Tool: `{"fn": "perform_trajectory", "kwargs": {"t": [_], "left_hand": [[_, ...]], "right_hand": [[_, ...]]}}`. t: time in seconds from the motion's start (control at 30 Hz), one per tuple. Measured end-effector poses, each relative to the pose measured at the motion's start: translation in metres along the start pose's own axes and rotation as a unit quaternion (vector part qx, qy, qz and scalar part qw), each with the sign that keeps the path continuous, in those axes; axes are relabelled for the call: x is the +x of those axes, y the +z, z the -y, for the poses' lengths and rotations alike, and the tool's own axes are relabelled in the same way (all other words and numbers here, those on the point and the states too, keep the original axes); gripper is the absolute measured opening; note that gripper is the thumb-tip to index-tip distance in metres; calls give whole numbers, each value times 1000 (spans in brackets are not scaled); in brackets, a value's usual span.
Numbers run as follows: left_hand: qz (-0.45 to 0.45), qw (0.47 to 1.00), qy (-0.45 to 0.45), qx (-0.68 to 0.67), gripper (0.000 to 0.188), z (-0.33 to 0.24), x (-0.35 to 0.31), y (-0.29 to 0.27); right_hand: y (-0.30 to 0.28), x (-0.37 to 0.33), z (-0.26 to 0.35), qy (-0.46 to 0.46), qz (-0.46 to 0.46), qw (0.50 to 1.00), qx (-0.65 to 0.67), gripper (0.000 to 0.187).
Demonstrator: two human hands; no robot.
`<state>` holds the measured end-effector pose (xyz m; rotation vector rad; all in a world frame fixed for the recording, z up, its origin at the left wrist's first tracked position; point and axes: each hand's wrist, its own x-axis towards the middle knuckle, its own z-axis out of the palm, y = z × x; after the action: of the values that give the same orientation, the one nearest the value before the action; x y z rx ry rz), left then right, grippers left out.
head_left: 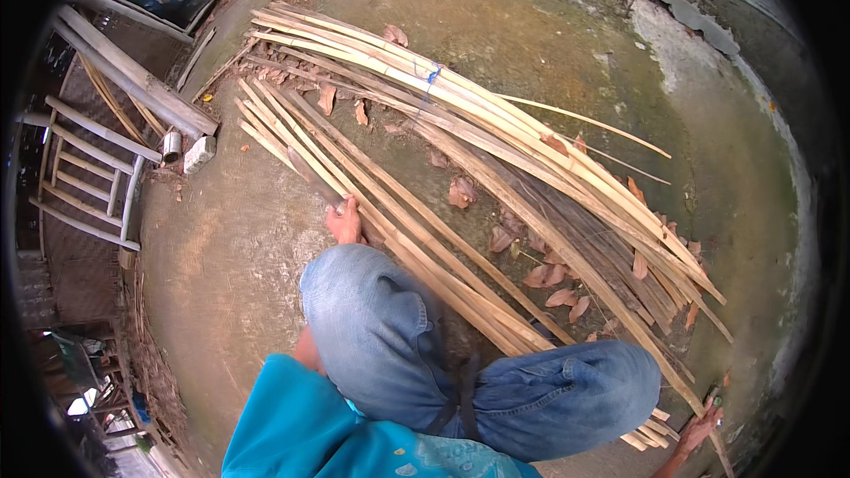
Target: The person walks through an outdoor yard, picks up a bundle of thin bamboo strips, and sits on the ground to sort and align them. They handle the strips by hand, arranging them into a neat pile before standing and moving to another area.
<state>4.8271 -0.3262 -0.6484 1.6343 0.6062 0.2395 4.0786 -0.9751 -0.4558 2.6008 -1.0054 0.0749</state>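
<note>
At the near end of a flat grey-brown blade-like piece (312, 173), the fingers of my left hand (344, 221) are closed. The piece lies over a group of pale split-wood strips (390, 221), possibly bamboo, running beneath my bent knees. My right hand (702, 427) reaches out at the lower right, its fingers curled at the end of a long brown strip (567, 235). A small dark object shows by its fingertips, too small to name. Beyond lies a larger bundle of pale strips (496, 115), bound with a blue tie (433, 74).
Dry brown leaves (544, 275) are scattered between the strips on the stained concrete ground (212, 239). On the left stand a wooden ladder-like frame (93, 173), a thick beam (133, 71), a can (172, 147) and a pale block (200, 154). A low ledge (753, 80) borders the right.
</note>
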Motion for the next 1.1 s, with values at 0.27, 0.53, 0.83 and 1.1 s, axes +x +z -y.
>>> {"fn": "perform_trajectory", "kwargs": {"t": [0.27,0.53,0.83,1.1], "left_hand": [[-35,996,38,79,15,5,-14,4],[-61,997,-27,36,22,38,3,-10],[-11,996,-76,34,46,40,15,-43],[-41,977,-205,-50,30,-16,-42,-29]], "right_hand": [[-24,-46,-61,55,-6,997,-58,40],[-32,16,2,101,18,990,101,36],[-130,203,478,-158,192,910,332,27],[-73,189,589,-237,324,749,526,84]]}}
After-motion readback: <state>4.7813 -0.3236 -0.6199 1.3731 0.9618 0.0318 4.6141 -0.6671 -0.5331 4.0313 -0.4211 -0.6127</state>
